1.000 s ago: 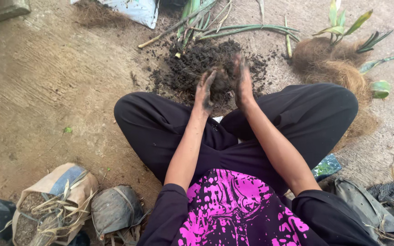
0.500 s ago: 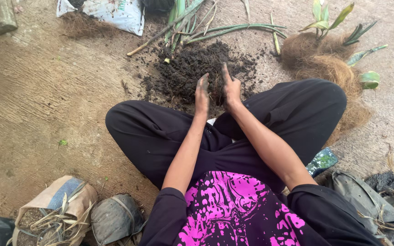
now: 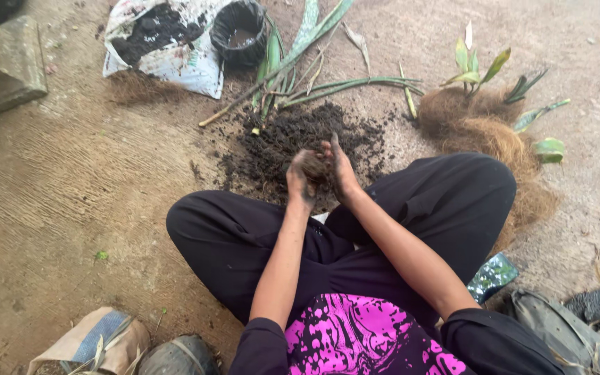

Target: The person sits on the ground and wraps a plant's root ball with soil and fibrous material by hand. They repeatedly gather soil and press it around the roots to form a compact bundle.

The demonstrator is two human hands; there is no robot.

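Both hands meet at the centre of the frame, cupped toward each other around a clump of dark soil [image 3: 314, 165]. The left hand [image 3: 300, 179] curls under it, and the right hand [image 3: 342, 170] presses in from the other side with fingers raised; both are closed loosely on the clump rather than spread wide. Rubbing the lump gently between the palms, low over the heap, would break it fine without scattering crumbs onto the black trousers [image 3: 244, 243]. The soil pile [image 3: 300, 135] lies on the ground just beyond the fingertips, toward the upper middle of the frame. Long green leaves [image 3: 314, 83] lie above it. A white sack of soil [image 3: 175, 55] and a black pot [image 3: 241, 31] sit at upper left. What looks like coconut fibre [image 3: 487, 132], though blurred, sits at right with small plants [image 3: 477, 59] standing in it.
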